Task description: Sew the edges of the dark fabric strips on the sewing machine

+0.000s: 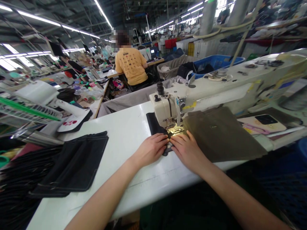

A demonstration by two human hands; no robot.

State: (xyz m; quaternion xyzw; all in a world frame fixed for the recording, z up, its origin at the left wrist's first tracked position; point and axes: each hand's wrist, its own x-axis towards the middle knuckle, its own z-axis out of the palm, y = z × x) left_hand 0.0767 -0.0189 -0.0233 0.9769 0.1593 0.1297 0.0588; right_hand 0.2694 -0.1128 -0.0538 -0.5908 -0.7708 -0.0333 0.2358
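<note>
1. At the sewing machine (165, 108) on a white table (124, 127): black fabric panel (153, 123) lies under the foot, long axis running toward the person, beside an olive fabric panel (220, 134).
2. Left hand (151, 149): open, flat, pressing the black panel; no pinch.
3. Right hand (188, 151): open, flat, touching the left fingertips, beside a brass needle plate (176, 130).
4. Stacked black panels (76, 163) lie table-left.

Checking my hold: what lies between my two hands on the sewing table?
In the head view, a narrow strip of black fabric lies between the left hand and right hand, just below the brass machine plate.
</note>
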